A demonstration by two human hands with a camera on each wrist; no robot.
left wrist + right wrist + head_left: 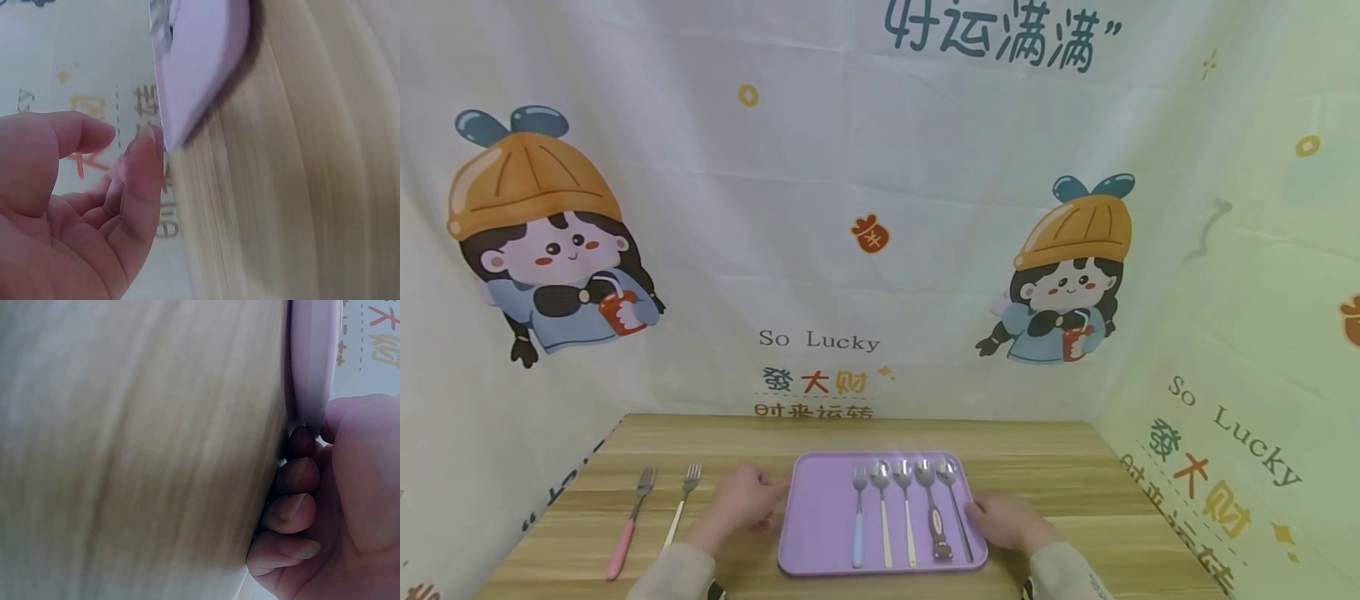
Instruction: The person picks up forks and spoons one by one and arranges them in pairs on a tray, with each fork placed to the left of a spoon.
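Observation:
A purple tray (823, 517) lies on the wooden table. On it, side by side, are a blue-handled fork (858, 525), two slim spoons (884, 517) with pale handles, a spoon with a brown bear-shaped handle (937, 529) and a dark-handled spoon (958, 517). My left hand (747, 500) is at the tray's left edge. In the left wrist view its index fingertip (145, 140) meets the tray's corner, while the thumb stays apart from it. At the opposite edge my right hand (1003, 518) grips the rim, thumb above and fingers curled beneath.
Left of the tray, a pink-handled fork (625, 533) and a fork with a pale handle (679, 512) lie on the table (737, 442). A printed cloth (820, 283) hangs behind the table and along its sides.

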